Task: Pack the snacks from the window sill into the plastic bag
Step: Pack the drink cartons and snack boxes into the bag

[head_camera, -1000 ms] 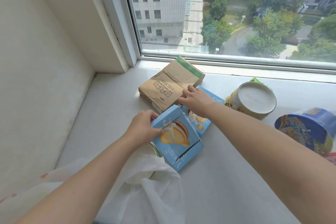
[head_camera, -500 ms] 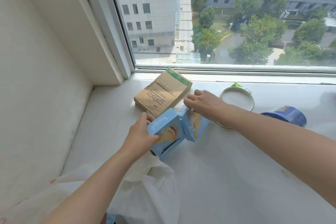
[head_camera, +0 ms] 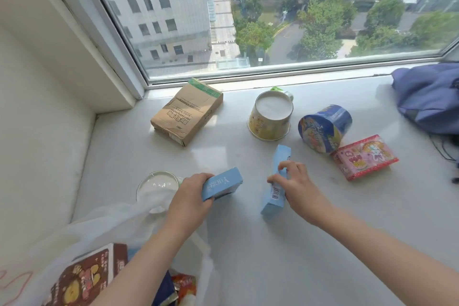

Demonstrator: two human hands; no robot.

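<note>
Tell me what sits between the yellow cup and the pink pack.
The blue cup, lying tipped over, sits between the yellow cup and the pink pack; the head view shows it.

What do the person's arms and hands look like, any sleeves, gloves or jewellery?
No sleeve shows on the left forearm or right forearm. The left hand and right hand wear no gloves, and no ring, watch or bracelet shows.

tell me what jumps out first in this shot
The left hand grips a lettered blue box at centre, beside the plastic bag at lower left. The right hand holds a second blue box on edge. Behind, a brown carton lies by the window.
</note>
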